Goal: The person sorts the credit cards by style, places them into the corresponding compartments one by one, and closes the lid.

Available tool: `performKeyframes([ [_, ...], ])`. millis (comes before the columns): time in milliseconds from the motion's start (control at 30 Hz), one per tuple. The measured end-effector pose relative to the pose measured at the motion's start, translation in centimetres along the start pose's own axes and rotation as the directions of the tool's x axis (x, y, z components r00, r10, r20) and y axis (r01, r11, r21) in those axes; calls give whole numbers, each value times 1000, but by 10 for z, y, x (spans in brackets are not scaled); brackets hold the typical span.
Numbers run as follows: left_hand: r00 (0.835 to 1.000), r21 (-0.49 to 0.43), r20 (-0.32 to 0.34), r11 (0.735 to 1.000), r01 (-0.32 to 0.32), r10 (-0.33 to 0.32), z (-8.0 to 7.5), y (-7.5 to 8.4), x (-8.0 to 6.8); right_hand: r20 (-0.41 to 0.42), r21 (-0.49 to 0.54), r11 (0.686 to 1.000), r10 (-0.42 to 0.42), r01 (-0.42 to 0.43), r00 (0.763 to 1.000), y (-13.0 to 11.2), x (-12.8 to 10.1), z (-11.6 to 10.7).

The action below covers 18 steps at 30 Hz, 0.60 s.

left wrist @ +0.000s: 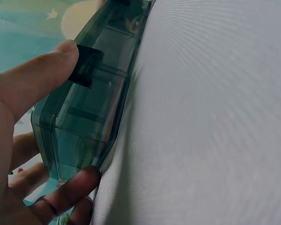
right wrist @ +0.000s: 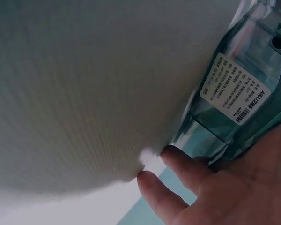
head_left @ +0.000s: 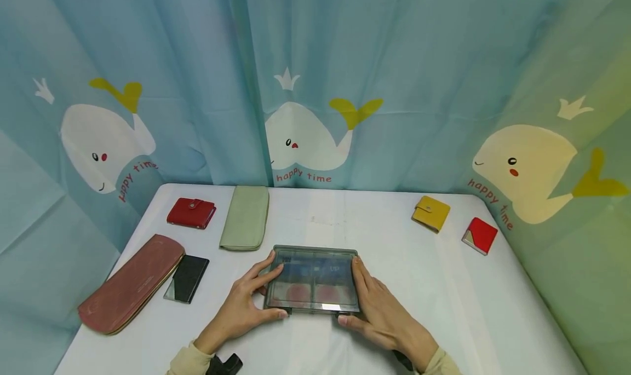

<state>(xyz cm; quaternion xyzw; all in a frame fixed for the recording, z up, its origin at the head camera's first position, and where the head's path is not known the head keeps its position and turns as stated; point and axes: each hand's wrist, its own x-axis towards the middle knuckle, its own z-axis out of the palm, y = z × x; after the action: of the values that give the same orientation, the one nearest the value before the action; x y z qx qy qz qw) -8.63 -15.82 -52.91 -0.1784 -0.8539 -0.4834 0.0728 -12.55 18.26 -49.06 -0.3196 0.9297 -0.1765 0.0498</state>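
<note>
A see-through dark teal plastic storage case (head_left: 315, 282) is closed at the middle of the table, with pinkish round shapes visible inside. My left hand (head_left: 241, 301) grips its left end. In the left wrist view the thumb presses a black latch (left wrist: 87, 65), while the other fingers bend around the side and underside. My right hand (head_left: 384, 312) holds the right end, its thumb near the front edge and its fingers along the side. A white printed label (right wrist: 235, 89) shows on the case in the right wrist view.
On the left are a red wallet (head_left: 191, 213), a pale green wallet (head_left: 245, 218), a long brownish-pink pouch (head_left: 132, 284) and a black card-like item (head_left: 187, 279). A yellow wallet (head_left: 431, 213) and a red card holder (head_left: 480, 236) lie at the right. Curtains (head_left: 419, 46) surround the white table (head_left: 493, 320).
</note>
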Motion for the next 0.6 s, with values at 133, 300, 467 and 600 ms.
performKeyframes([
  [133,1000,18,-9,1000,-13,14,-1,-3,-2,9,14,1000,10,-10,1000,-2,2,1],
  [300,999,27,-31,1000,7,-7,-4,-4,-6,30,22,1000,20,-21,999,-3,6,3],
  [467,999,17,-29,999,35,-34,-3,-5,-6,38,23,1000,19,-20,999,-2,6,4],
  [600,999,10,-28,999,32,-32,-1,-7,-6,33,9,1000,5,-5,999,0,7,4],
])
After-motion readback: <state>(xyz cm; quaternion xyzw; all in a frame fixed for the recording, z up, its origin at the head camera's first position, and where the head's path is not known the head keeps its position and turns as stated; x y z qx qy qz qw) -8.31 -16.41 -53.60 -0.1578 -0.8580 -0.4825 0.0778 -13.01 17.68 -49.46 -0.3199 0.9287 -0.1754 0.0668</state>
